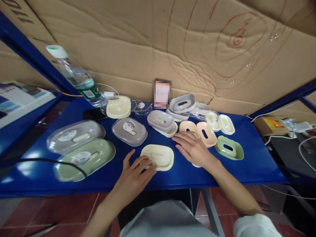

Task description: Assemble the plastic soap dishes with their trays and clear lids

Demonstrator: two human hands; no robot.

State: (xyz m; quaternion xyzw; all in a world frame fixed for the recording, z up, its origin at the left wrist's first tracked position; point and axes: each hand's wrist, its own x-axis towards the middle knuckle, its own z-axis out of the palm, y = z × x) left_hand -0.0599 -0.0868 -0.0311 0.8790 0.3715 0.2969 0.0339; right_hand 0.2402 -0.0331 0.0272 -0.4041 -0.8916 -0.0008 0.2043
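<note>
In front of me a cream soap dish part (163, 157), a shallow oval tray, lies on the blue table. My left hand (137, 171) rests with fingers spread over its left edge, fingertips on or just above it. To the right, my right hand (194, 148) hovers palm down, fingers stretched out, partly covering a peach dish (188, 126). Beside it is a second peach dish (206, 134) with a slot. A small pale edge (197, 165) shows under the right hand; the rest is hidden. A green slotted dish (229, 148) sits farther right.
Lidded grey (76, 135) and green (85, 158) dishes stand at the left, a grey one (129, 131) near the middle. Several grey and cream parts lie behind. A water bottle (82, 82) and an upright phone (162, 94) stand by the cardboard wall (128, 42). A black cable (49, 160) crosses the left.
</note>
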